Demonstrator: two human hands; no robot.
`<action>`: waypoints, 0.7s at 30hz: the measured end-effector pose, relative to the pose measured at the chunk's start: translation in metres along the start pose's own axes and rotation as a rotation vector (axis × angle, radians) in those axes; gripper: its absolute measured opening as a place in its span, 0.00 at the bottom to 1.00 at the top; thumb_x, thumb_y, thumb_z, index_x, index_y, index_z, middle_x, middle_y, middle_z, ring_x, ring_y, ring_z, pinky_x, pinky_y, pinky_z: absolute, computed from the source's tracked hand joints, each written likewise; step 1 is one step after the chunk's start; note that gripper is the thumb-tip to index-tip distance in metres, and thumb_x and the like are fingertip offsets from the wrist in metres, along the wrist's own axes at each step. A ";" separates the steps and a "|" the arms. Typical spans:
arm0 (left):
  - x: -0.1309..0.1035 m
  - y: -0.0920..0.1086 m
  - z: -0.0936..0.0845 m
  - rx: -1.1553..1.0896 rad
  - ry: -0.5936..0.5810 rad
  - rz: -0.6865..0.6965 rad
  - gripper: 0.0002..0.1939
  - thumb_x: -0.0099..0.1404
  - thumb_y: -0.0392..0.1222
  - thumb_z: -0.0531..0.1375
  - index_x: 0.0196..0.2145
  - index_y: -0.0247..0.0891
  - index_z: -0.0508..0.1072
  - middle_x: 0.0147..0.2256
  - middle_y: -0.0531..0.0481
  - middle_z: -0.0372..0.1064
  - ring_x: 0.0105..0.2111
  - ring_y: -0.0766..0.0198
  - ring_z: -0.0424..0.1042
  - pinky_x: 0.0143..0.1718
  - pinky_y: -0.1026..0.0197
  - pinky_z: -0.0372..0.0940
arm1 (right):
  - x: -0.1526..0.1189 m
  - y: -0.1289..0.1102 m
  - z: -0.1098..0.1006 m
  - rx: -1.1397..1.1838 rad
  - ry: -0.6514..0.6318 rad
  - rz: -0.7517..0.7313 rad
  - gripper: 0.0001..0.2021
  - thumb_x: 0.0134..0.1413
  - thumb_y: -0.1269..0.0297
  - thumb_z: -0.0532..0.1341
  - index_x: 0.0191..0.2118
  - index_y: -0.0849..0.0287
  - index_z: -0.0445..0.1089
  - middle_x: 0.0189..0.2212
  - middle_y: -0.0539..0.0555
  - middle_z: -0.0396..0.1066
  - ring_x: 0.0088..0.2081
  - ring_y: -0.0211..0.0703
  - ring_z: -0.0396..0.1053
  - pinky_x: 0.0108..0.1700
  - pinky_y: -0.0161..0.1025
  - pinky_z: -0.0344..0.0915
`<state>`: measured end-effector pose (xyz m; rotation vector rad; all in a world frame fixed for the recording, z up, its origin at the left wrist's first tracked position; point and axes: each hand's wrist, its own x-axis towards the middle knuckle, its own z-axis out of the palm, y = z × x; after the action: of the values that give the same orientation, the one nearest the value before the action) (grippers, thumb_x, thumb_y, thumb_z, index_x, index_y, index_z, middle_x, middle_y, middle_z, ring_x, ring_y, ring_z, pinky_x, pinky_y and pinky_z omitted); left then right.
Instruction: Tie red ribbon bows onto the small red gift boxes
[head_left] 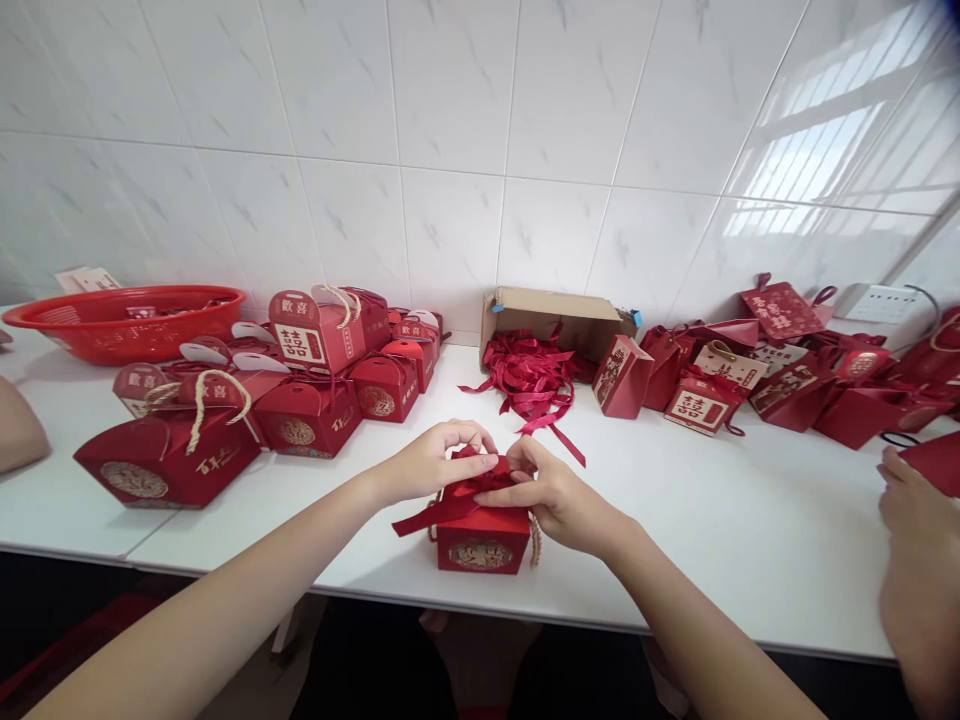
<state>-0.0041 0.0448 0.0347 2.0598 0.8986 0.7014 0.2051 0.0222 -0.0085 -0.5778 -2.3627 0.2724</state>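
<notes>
In front of me on the white table stands a small red gift box (484,553) with a gold round emblem and twisted cord handles at its sides. Across its top runs a dark red ribbon (427,517), one end sticking out to the left. My left hand (439,462) pinches the ribbon at the top of the box from the left. From the right, my right hand (551,492) also pinches the ribbon, thumb and fingers close together. The fingers partly hide the ribbon's middle, so I cannot tell whether it forms a knot or bow.
Several red boxes (311,415) cluster at left, near a red plastic basin (135,325). Against the wall, a cardboard box (559,305) lies on its side with red ribbons (529,365) spilling out. More boxes (701,400) stand at right, beside another person's hand (911,540).
</notes>
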 end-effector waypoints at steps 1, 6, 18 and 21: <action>-0.001 -0.001 0.002 -0.034 0.008 -0.020 0.16 0.61 0.49 0.59 0.23 0.37 0.62 0.36 0.49 0.70 0.37 0.62 0.67 0.41 0.59 0.60 | 0.000 0.000 0.000 0.006 0.024 -0.011 0.19 0.59 0.78 0.53 0.45 0.50 0.75 0.33 0.52 0.54 0.35 0.38 0.59 0.34 0.35 0.64; -0.004 -0.007 0.009 -0.172 0.065 -0.067 0.19 0.59 0.47 0.61 0.21 0.38 0.55 0.31 0.50 0.70 0.29 0.66 0.65 0.34 0.61 0.60 | 0.003 0.000 -0.002 -0.024 0.210 -0.009 0.14 0.61 0.77 0.50 0.39 0.57 0.71 0.35 0.55 0.66 0.36 0.40 0.64 0.37 0.38 0.64; -0.003 -0.014 0.016 -0.268 0.081 -0.093 0.19 0.53 0.43 0.66 0.18 0.38 0.58 0.30 0.47 0.74 0.43 0.55 0.70 0.48 0.54 0.62 | -0.002 0.005 -0.004 -0.086 0.251 0.066 0.08 0.57 0.79 0.51 0.35 0.57 0.60 0.32 0.53 0.68 0.35 0.42 0.64 0.39 0.40 0.59; -0.004 -0.014 0.018 -0.258 0.092 -0.103 0.19 0.52 0.43 0.67 0.17 0.38 0.59 0.29 0.47 0.73 0.46 0.54 0.69 0.49 0.53 0.61 | -0.005 0.005 -0.005 -0.092 0.234 0.090 0.09 0.56 0.80 0.51 0.34 0.57 0.58 0.32 0.52 0.68 0.34 0.41 0.64 0.41 0.41 0.57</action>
<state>0.0008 0.0403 0.0129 1.7540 0.9081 0.8161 0.2131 0.0241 -0.0093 -0.7203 -2.1351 0.1281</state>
